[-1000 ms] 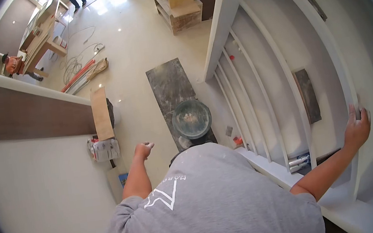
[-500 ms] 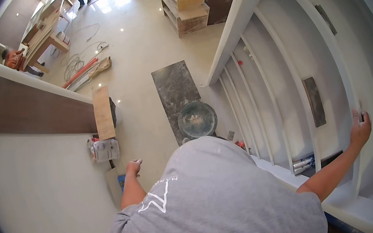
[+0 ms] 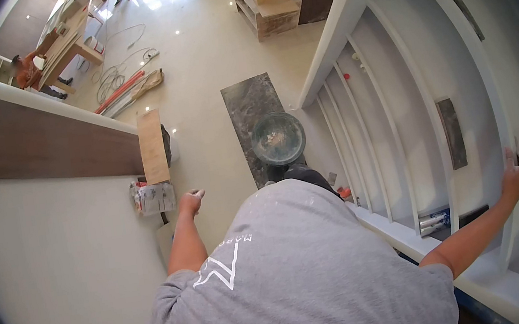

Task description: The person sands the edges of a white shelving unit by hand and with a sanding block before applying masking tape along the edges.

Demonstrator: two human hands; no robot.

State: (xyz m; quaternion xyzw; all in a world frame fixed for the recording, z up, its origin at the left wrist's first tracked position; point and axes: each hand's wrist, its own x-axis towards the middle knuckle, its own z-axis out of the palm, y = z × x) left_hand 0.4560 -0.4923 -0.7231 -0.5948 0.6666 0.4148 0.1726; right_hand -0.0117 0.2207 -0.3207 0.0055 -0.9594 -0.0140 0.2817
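Note:
My right hand [image 3: 516, 175] reaches out to the white shelf unit [image 3: 499, 97] on the right, with its fingers closed against a shelf edge. A small dark piece shows at those fingers, too little of it to name. Out to the left, my left hand [image 3: 192, 201] hangs in the air over the floor, its dusty fingers curled together. Whether anything is inside them is hidden. Flat dark pieces, one larger [image 3: 452, 134] and one narrow [image 3: 469, 19], rest on the shelves beyond my right hand. A silver can or roll [image 3: 434, 222] lies low in the unit.
A round dark basin [image 3: 277, 138] with pale residue stands on a dark board [image 3: 250, 94] before me. A wooden board [image 3: 152, 146] and a wrapped package [image 3: 154, 197] are at left. Farther off are cables [image 3: 110, 86], a stepped wooden box [image 3: 274, 2] and a person [image 3: 30, 71] beside a workbench [image 3: 71, 52].
The view has shifted slightly, and my left arm reaches a little farther forward. My right hand keeps its place at the shelf edge. The person by the workbench has changed posture.

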